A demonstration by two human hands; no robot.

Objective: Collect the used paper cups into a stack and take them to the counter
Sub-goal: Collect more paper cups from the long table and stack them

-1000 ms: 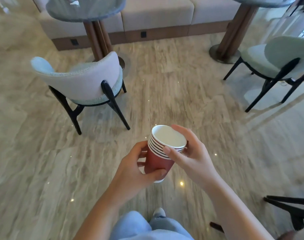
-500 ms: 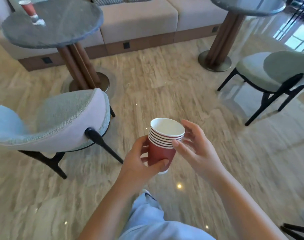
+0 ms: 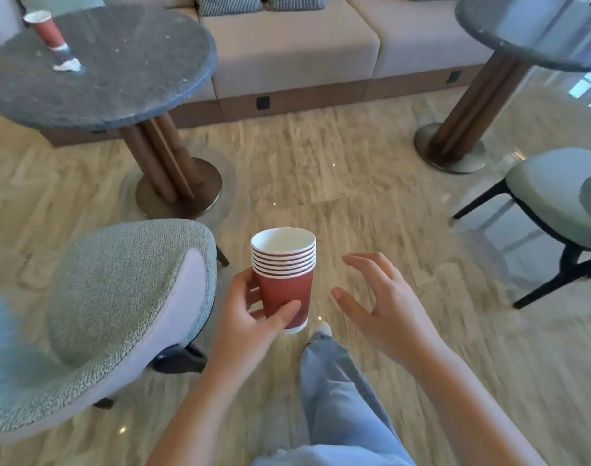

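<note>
A stack of several red paper cups (image 3: 285, 277) with white rims is upright in front of me, above the floor. My left hand (image 3: 250, 317) grips the stack's lower half, thumb across its front. My right hand (image 3: 385, 304) hovers just right of the stack, fingers spread and relaxed, touching nothing. One more red paper cup (image 3: 48, 30) stands on the far left of a round dark stone table (image 3: 119, 72), with a crumpled white scrap (image 3: 67, 64) beside it.
A grey upholstered chair (image 3: 119, 304) stands close on my left, below the table. A second round table (image 3: 536, 31) and another chair (image 3: 556, 210) are on the right. A beige bench sofa (image 3: 287, 52) runs along the back. My leg in jeans (image 3: 337, 398) is below.
My right hand has let go of the stack's rim and moved off to the right. I have walked toward the left table, which now shows with its cup.
</note>
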